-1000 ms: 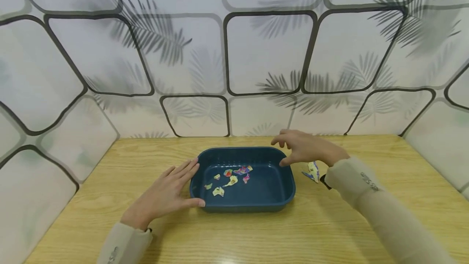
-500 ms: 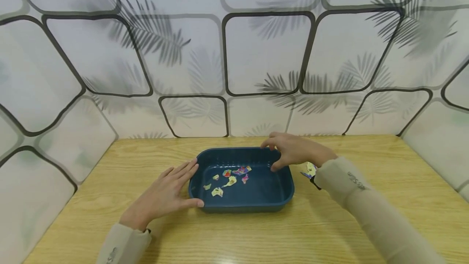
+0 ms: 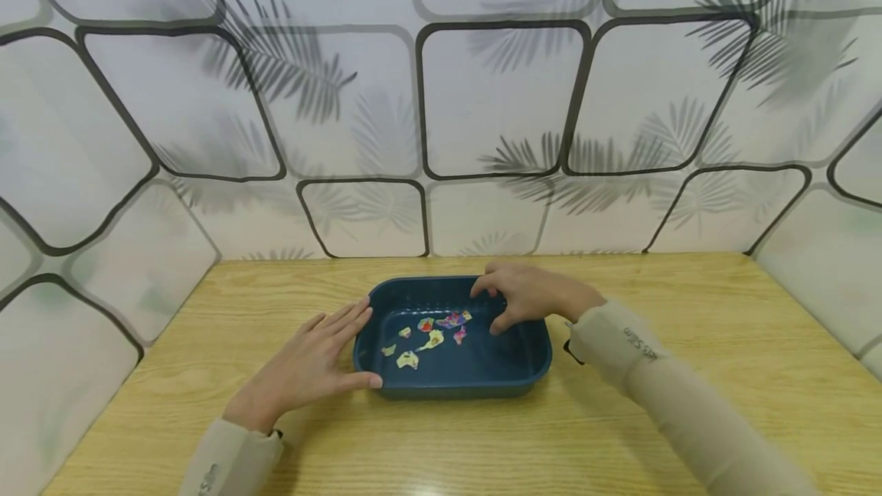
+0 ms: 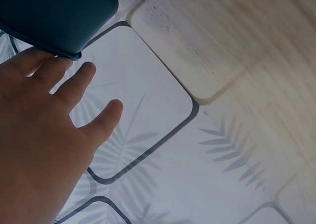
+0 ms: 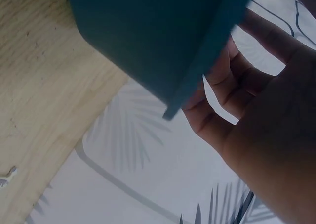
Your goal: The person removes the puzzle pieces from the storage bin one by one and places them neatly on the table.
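Observation:
A dark blue rectangular basin (image 3: 455, 392) stands on the table. Several small flat pieces with ragged outlines lie on its floor, among them a yellow piece (image 3: 432, 340), a pale piece (image 3: 408, 360) and a purple-pink piece (image 3: 454, 319); they look like paper cut-outs. My left hand (image 3: 313, 366) rests on the left rim with its fingers extended and thumb at the front corner. Over the basin's right side reaches my right hand (image 3: 534, 293), fingers bent and thumb spread apart from them, with nothing visible between them. In the right wrist view its fingertips are hidden behind the basin's rim.
The wooden table (image 3: 441, 442) extends around the basin. A patterned wall covering (image 3: 503, 98) rises behind and at both sides. One loose piece (image 5: 7, 176) lies on the tabletop in the right wrist view; in the head view the right sleeve (image 3: 613, 343) covers most of that spot.
My right hand has moved left and slightly down, from the basin's right rim to above its inside. The sleeve now hides the piece on the table. The left hand stays in place.

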Motion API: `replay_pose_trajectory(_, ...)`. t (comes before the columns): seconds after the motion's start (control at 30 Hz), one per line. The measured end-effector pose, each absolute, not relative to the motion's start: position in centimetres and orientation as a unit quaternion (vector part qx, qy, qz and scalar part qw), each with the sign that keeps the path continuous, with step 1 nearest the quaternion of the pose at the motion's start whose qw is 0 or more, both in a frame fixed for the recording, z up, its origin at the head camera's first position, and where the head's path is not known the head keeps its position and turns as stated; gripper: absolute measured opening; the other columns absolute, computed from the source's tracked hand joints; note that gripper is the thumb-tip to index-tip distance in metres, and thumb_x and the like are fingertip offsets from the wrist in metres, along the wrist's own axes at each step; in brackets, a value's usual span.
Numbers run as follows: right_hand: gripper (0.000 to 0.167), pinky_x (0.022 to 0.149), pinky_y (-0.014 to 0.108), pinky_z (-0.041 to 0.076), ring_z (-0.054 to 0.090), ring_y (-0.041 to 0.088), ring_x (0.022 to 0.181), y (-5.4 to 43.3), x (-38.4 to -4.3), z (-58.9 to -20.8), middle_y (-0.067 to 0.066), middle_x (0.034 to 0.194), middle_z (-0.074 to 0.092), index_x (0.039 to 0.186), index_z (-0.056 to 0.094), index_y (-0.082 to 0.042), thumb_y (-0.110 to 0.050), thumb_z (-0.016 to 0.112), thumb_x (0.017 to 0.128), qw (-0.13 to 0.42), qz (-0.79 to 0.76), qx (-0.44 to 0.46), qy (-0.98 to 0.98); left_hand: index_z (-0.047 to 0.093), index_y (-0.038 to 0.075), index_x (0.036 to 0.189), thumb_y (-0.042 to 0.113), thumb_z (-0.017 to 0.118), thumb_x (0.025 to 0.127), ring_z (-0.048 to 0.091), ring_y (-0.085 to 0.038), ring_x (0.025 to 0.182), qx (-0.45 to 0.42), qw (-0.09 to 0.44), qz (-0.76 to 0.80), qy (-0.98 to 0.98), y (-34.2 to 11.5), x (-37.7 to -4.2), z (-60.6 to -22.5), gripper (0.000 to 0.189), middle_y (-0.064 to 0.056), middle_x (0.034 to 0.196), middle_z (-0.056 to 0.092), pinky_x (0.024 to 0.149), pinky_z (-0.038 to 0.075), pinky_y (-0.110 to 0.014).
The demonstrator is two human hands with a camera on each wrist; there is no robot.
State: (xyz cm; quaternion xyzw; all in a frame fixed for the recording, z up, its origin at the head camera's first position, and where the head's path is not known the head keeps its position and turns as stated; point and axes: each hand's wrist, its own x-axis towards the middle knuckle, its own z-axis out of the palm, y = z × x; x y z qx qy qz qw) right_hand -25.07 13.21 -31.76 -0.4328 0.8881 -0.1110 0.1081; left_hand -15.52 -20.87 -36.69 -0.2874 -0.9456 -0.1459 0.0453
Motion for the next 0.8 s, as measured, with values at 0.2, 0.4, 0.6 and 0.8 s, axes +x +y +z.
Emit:
replay_pose_trajectory(0.2, 0.052, 0.076, 0.034, 0.045, 0.048, 0.015, 0.081, 12.4, -25.0, -32.2, 0.009, 0.099, 0.055, 0.129, 0.067, -0.006, -0.028, 0.084, 0.085, 0.131, -0.103, -0.428, 0.888, 0.042, -0.005, 0.151, 0.075, 0.054, 0.089, 0.039, -0.038, 0.143, -0.290, 0.049, -0.141, -0.945, -20.9, -15.6, -36.7, 0.102, -0.017, 0.161, 0.034, 0.109, 0.033, -0.066)
replay_pose_trajectory(0.4, 0.051, 0.077, 0.035, 0.047, 0.050, 0.016, 0.084, 11.6, -24.9, -32.8, 0.009, 0.101, 0.056, 0.129, 0.067, -0.006, -0.027, 0.084, 0.085, 0.151, -0.103, -0.425, 0.887, 0.042, -0.004, 0.151, 0.075, 0.054, 0.089, 0.039, -0.038, 0.143, -0.290, 0.050, -0.141, -0.945, -20.9, -15.7, -36.7, 0.102, -0.016, 0.161, 0.034, 0.109, 0.033, -0.066)
replay_pose_trajectory(0.6, 0.047, 0.084, 0.038, 0.050, 0.054, 0.019, 0.092, 10.9, -24.7, -33.6, 0.005, 0.103, 0.055, 0.125, 0.069, -0.011, -0.029, 0.084, 0.084, 0.170, -0.081, -0.401, 0.896, 0.043, -0.005, 0.151, 0.076, 0.054, 0.089, 0.039, -0.038, 0.143, -0.291, 0.050, -0.143, -0.945, -21.0, -15.6, -36.8, 0.102, -0.016, 0.161, 0.034, 0.109, 0.033, -0.066)
replay_pose_trajectory(0.8, 0.036, 0.085, 0.042, 0.050, 0.055, 0.021, 0.096, 10.5, -24.7, -34.3, 0.002, 0.104, 0.055, 0.115, 0.072, -0.015, -0.030, 0.084, 0.085, 0.183, -0.070, -0.379, 0.905, 0.043, -0.005, 0.151, 0.072, 0.058, 0.089, 0.039, -0.039, 0.143, -0.292, 0.050, -0.147, -0.944, -21.0, -15.6, -36.8, 0.101, -0.017, 0.161, 0.035, 0.108, 0.033, -0.066)
